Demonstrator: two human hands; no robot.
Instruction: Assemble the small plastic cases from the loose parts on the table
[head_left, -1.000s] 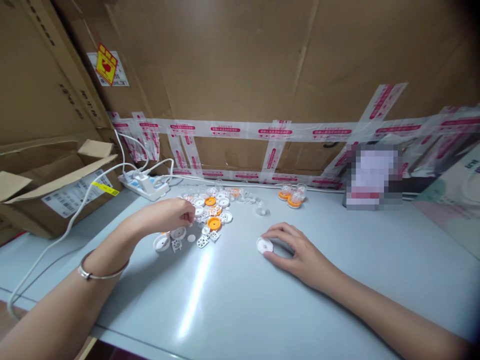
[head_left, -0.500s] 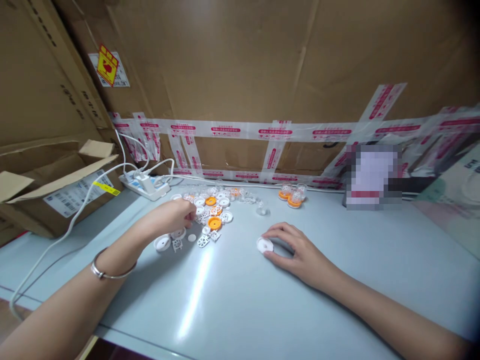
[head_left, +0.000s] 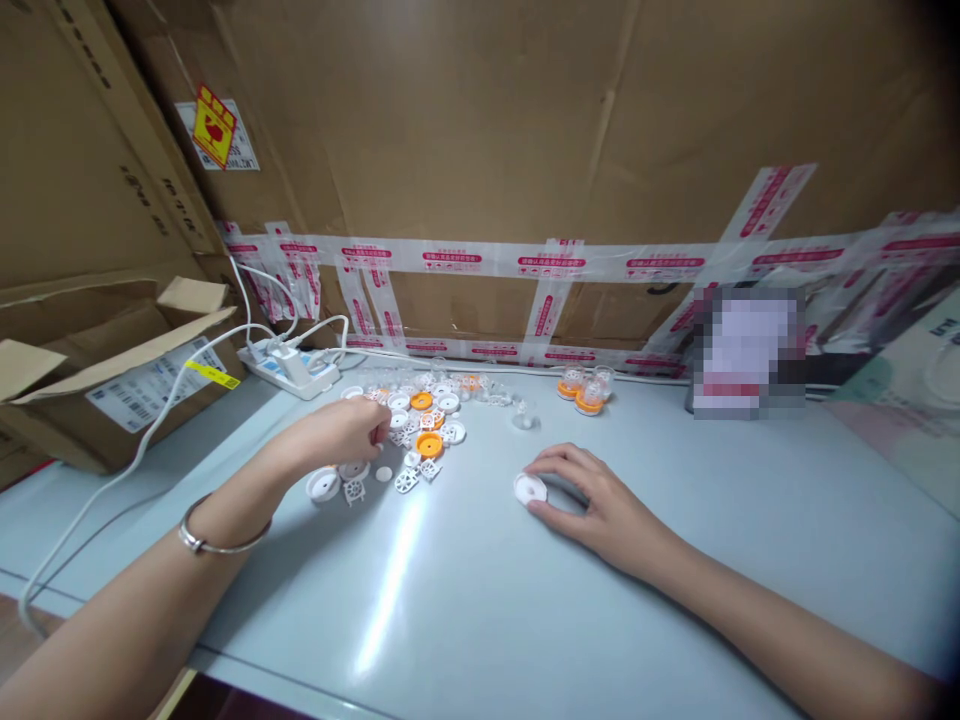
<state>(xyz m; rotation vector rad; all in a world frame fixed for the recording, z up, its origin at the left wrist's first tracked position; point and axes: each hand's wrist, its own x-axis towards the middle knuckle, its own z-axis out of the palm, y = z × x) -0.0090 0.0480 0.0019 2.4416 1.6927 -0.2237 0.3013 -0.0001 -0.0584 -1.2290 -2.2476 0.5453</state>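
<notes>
My right hand (head_left: 574, 495) holds a shallow white plastic round cap (head_left: 531, 489) by its edge, between thumb and fingers, at the tabletop. At the left edge of a pile of small plastic parts, my left hand (head_left: 349, 432) has its fingers curled down; whatever they pinch is hidden. In that pile lie an orange round cap (head_left: 429, 445), a white round cap (head_left: 323, 485), white spoked pieces (head_left: 406, 481) and a small white disc (head_left: 384, 474). Clear domes (head_left: 469, 384) lie along its back.
Domed orange-based assemblies (head_left: 589, 398) stand at the back, near a lone clear dome (head_left: 525, 418). A power strip (head_left: 292, 372) with white cables and an open cardboard box (head_left: 112, 370) are at left. A large taped carton (head_left: 480, 150) walls the back; a blurred-out object (head_left: 742, 350) stands right.
My left hand has shifted very slightly left over the pile's edge. My right hand keeps the white round cap in the same place.
</notes>
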